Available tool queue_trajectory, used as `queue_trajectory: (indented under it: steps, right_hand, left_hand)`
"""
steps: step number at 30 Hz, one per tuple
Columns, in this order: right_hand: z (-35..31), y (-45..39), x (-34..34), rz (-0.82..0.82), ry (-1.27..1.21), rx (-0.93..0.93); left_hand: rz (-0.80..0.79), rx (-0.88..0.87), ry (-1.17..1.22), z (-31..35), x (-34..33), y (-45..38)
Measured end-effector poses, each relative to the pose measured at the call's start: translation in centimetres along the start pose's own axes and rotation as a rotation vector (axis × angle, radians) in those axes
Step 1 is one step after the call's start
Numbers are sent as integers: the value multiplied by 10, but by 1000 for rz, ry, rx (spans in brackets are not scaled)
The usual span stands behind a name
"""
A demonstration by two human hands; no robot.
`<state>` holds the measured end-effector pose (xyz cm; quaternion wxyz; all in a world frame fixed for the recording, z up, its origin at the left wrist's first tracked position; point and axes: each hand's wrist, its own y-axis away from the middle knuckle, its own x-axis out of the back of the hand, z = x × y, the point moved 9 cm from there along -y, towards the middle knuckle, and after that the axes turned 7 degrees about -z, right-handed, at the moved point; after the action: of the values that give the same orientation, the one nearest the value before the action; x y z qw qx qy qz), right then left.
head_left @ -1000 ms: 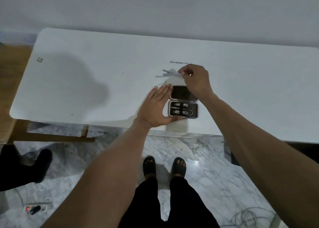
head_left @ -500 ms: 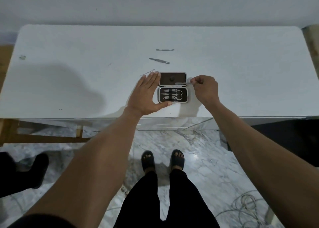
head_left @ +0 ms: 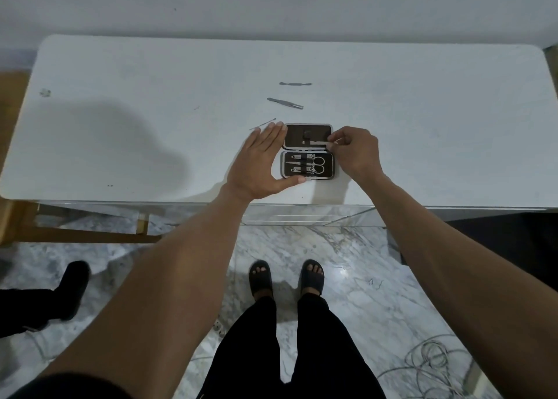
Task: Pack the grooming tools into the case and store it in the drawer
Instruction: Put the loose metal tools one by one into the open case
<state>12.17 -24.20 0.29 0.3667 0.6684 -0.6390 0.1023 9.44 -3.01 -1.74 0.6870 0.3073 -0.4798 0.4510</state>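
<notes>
— Where's the case right now?

— The case (head_left: 308,151) lies open on the white table (head_left: 120,90), close to the front edge and about midway along it. The lid half is farther from me, the tray half nearer.

— And your hands?

— My left hand (head_left: 261,161) is spread flat, fingers straight, pressed against the case's left side, with the thumb running along its near edge. It grips nothing; it just braces. My right hand (head_left: 354,154) is at the case's right side, thumb and forefinger pinched on a thin metal tool (head_left: 317,142) that lies across the lid half.

— What's already packed?

— In the tray half I see scissors (head_left: 317,164) with their loops to the right, and a couple of clippers (head_left: 302,157) beside them. Finer detail is too small to tell.

— Anything still loose?

— Three pieces on the table beyond the case. A thin pick (head_left: 262,124) lies just past my left fingertips. Tweezers (head_left: 285,103) lie farther back toward the far edge, and a flat double-ended tool (head_left: 295,83) lies beyond those, closer to the far edge.
</notes>
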Motion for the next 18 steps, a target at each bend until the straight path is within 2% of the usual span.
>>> queue_trajectory:
  steps: [11, 18]
  right_hand:
    - [-9, 1, 2, 23, 35, 17]
    - [-27, 2, 5, 14, 245, 110]
  left_hand:
    - [-6, 2, 7, 0, 0, 1]
    - [-10, 1, -4, 0, 0, 0]
